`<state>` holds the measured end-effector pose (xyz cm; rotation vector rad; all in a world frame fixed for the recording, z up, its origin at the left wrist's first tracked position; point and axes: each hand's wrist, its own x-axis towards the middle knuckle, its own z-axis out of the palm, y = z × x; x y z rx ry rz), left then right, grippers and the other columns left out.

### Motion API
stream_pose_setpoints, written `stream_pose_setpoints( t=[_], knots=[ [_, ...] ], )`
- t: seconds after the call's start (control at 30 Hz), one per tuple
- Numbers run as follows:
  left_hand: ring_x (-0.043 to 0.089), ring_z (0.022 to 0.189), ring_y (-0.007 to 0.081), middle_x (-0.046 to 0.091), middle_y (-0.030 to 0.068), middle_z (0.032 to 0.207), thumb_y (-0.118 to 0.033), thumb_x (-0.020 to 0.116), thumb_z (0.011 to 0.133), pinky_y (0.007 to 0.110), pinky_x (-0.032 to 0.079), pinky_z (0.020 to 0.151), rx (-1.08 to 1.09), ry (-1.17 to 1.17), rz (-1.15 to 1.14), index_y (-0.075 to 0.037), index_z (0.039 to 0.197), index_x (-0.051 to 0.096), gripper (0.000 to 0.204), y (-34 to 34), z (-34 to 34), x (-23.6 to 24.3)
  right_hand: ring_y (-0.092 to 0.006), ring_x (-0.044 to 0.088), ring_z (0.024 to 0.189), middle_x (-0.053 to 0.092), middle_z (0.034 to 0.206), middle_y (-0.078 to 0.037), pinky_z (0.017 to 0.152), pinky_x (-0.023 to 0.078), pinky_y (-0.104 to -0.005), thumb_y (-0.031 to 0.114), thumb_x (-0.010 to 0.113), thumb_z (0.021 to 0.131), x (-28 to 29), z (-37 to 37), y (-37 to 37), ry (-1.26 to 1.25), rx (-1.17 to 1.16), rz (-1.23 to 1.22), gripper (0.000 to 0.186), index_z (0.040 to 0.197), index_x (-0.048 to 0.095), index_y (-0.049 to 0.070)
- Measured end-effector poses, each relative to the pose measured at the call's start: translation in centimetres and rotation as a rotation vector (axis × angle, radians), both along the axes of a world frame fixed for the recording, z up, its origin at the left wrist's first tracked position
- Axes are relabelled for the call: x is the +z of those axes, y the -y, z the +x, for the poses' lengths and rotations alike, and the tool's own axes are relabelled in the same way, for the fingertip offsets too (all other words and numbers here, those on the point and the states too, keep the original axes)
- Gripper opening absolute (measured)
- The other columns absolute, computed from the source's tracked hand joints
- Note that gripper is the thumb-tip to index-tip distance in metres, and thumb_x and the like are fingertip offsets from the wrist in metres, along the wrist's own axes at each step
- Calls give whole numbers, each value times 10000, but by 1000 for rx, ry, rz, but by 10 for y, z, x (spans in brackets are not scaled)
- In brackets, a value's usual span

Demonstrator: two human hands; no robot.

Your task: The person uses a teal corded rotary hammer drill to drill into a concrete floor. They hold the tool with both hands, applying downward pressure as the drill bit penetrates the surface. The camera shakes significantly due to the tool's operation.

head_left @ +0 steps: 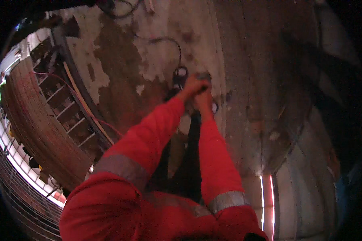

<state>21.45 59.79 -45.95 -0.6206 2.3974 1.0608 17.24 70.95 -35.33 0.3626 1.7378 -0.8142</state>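
My two hands meet in front of me, at the ends of my red sleeves with grey reflective bands. My left hand (194, 85) is closed, its fingers curled at a small dark object (204, 75) whose kind I cannot make out. Just below and touching it, my right hand (204, 99) is closed too, its fingers mostly hidden. A thin black cable (171, 39) runs over the floor and ends from view near a dark shape with a pale ring (182, 72), beside my left hand. Whether the cable joins the held object cannot be seen.
The stained concrete floor (157, 20) has a dark wet-looking patch (118, 56). At left stand a ladder-like metal frame (70, 106) and a brown ribbed surface (36, 116), with a pink cord (78, 90) alongside. Pale panels (309, 193) rise at lower right, beside narrow bright strips.
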Motion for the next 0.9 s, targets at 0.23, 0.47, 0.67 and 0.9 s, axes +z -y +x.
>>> stream_pose_setpoints(
  t=[0.23,0.47,0.67,0.9],
  knots=[
    [625,1003,304,620,199,1069,-344,806,669,391,494,867,297,153,389,10,1331,516,805,2,-76,56,-439,587,1165,611,1234,-284,965,480,-477,306,712,783,2,9,-37,-227,-81,82,854,1469,275,44],
    [643,606,244,645,147,739,-211,702,827,376,526,493,254,-137,325,-7,1270,520,520,90,-287,155,-434,570,1187,582,1289,-252,992,471,-483,189,751,665,-38,3,-86,-261,-132,122,954,1488,279,94],
    [696,850,304,720,106,906,-179,720,781,569,497,878,-451,-385,-593,-125,1172,633,405,199,-403,272,-432,591,1157,589,1276,-263,956,487,-495,149,723,647,-29,19,-82,-286,-79,109,960,1495,276,88],
    [637,885,331,662,154,969,-284,645,833,487,491,830,-513,-498,-666,-73,1136,582,374,223,-379,301,-386,551,1237,558,1350,-227,1026,445,-447,369,770,727,-16,57,-69,-406,-31,-209,961,1499,299,44]
  ],
)
